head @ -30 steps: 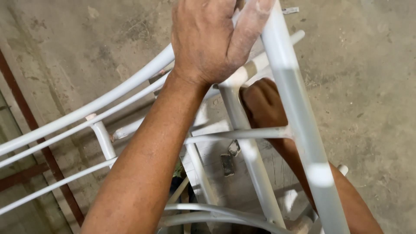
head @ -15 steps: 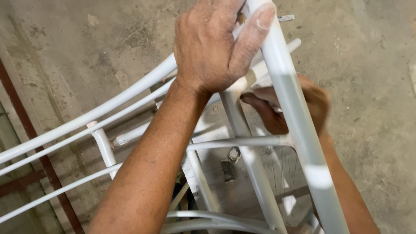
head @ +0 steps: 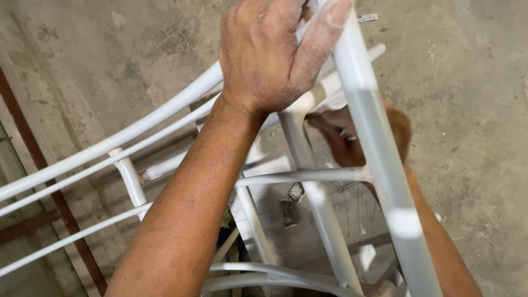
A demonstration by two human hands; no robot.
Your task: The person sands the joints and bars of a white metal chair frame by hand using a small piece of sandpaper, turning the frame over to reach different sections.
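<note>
White frame [head: 379, 165] over concrete floor [head: 473, 110]; left hand [head: 269, 55] closed around its rail, right hand [head: 357, 135] blurred behind, grip unclear.

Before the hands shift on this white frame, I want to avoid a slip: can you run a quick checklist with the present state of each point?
1. Left hand gripping the white metal frame at its upper tube: ok.
2. Right hand at the joint behind the thick tube: ok, though blurred.
3. What the right hand holds: cannot tell.
4. Bare patch on the tube beside the joint visible: ok.
5. Frame's footing on the concrete floor: cannot tell, out of view.
</note>
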